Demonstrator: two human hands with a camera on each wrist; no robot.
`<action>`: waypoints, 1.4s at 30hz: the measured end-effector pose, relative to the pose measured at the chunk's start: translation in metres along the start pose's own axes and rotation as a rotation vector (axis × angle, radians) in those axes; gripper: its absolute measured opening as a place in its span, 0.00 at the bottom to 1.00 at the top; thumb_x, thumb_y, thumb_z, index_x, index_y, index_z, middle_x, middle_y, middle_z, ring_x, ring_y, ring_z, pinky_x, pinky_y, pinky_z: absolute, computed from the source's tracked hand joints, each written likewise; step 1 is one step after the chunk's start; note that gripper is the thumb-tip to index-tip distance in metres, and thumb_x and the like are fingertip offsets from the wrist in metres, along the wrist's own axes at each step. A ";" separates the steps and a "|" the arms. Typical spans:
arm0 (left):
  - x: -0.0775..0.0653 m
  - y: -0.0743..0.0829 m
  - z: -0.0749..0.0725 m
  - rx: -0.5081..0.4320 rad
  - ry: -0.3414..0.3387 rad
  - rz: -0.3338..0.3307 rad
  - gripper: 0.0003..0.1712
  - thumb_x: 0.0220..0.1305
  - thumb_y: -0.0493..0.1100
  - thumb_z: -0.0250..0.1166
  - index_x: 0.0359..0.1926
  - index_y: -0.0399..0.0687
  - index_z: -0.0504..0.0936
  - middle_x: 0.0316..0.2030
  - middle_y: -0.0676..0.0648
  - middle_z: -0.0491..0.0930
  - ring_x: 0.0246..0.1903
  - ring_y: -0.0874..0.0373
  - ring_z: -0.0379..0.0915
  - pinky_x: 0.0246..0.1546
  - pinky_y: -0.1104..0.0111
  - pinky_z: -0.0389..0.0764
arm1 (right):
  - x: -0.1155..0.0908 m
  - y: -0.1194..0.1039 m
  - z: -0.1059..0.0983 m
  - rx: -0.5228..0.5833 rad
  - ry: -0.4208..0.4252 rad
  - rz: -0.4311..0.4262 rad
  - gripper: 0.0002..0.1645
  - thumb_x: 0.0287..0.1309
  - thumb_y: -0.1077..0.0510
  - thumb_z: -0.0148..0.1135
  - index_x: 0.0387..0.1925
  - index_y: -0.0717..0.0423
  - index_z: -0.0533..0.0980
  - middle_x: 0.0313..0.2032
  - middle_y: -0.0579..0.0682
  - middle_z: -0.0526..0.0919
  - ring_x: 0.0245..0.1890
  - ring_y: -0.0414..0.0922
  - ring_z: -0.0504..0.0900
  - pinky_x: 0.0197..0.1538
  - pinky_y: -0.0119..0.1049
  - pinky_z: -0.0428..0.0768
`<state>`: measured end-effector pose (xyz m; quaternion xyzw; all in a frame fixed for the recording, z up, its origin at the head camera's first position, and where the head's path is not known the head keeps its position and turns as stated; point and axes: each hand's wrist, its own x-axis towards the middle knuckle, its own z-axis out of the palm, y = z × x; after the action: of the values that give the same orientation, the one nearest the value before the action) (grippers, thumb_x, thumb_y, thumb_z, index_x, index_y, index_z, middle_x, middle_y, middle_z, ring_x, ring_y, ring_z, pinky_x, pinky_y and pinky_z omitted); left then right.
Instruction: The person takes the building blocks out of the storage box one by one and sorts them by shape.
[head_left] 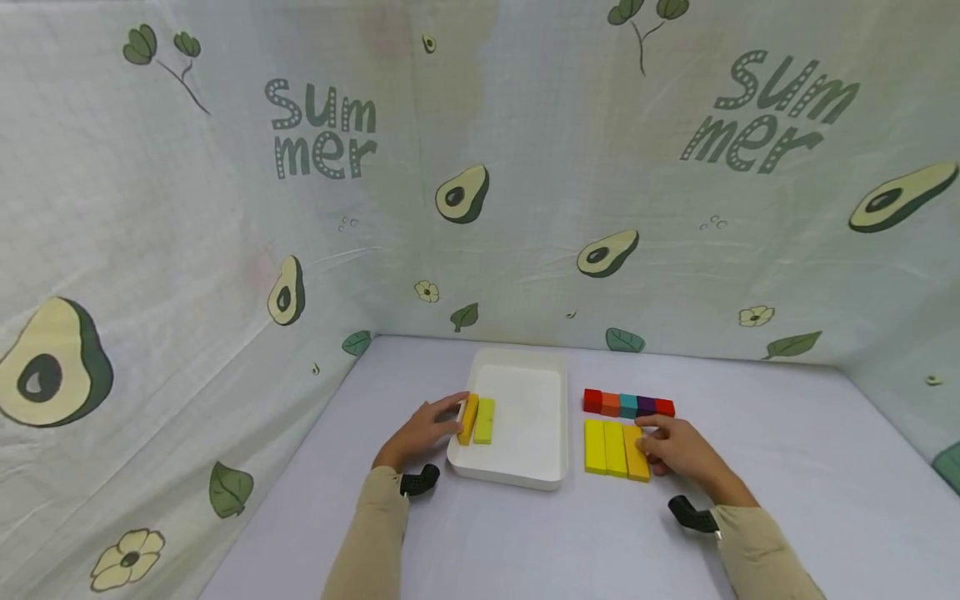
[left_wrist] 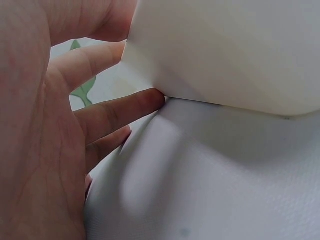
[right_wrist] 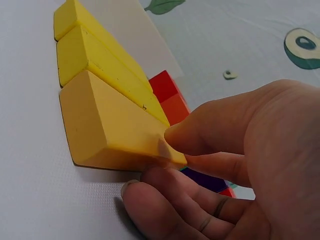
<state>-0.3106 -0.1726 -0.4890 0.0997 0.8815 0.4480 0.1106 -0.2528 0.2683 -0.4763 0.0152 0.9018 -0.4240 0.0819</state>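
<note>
In the head view my left hand (head_left: 427, 429) is at the left side of a white tray (head_left: 525, 477). Its fairly straight fingers touch the tray's outer wall (left_wrist: 225, 55) in the left wrist view. An orange-yellow block (head_left: 469, 419) leans by that wall inside the tray, with a lime-yellow block (head_left: 484, 421) beside it. On the right, my right hand (head_left: 678, 450) pinches the far part of another orange-yellow block (right_wrist: 125, 125) on the table, the thumb on its top face and other fingers curled at its side. Two yellow blocks (head_left: 596, 446) lie alongside that one.
Behind the yellow blocks stands a row of small cubes (head_left: 628, 406) in red, orange, teal and purple. A pale tabletop (head_left: 525, 542) lies under everything. A printed cloth (head_left: 525, 292) with avocados and leaves hangs at the back and sides.
</note>
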 end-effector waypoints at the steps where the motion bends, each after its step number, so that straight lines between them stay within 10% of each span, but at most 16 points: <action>1: 0.000 0.000 0.000 0.000 0.001 0.000 0.33 0.65 0.57 0.64 0.71 0.76 0.69 0.69 0.49 0.69 0.75 0.39 0.43 0.68 0.31 0.38 | 0.000 0.000 0.000 0.002 0.002 0.000 0.31 0.64 0.58 0.65 0.64 0.67 0.70 0.36 0.55 0.81 0.28 0.47 0.78 0.34 0.37 0.84; 17: -0.006 -0.002 0.004 -0.020 0.001 -0.009 0.32 0.65 0.57 0.64 0.70 0.78 0.70 0.69 0.50 0.69 0.75 0.37 0.44 0.66 0.28 0.43 | 0.001 -0.022 -0.003 0.102 0.101 -0.026 0.25 0.72 0.50 0.55 0.61 0.64 0.72 0.41 0.57 0.80 0.35 0.50 0.77 0.37 0.37 0.82; 30: -0.003 -0.008 0.000 -0.026 -0.011 0.025 0.33 0.66 0.58 0.63 0.71 0.77 0.68 0.69 0.48 0.70 0.75 0.36 0.44 0.66 0.29 0.42 | 0.026 -0.090 0.023 0.273 -0.082 -0.131 0.24 0.72 0.50 0.56 0.61 0.61 0.74 0.48 0.62 0.81 0.45 0.54 0.81 0.45 0.38 0.84; 42: 0.000 -0.002 0.001 -0.009 -0.001 0.023 0.33 0.65 0.57 0.64 0.71 0.75 0.69 0.68 0.48 0.71 0.73 0.38 0.49 0.67 0.30 0.44 | 0.048 -0.110 0.033 0.332 -0.201 -0.198 0.20 0.72 0.53 0.56 0.59 0.58 0.76 0.51 0.67 0.79 0.49 0.62 0.81 0.45 0.40 0.84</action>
<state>-0.3105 -0.1727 -0.4916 0.1094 0.8783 0.4531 0.1066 -0.3066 0.1705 -0.4213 -0.1022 0.8040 -0.5721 0.1256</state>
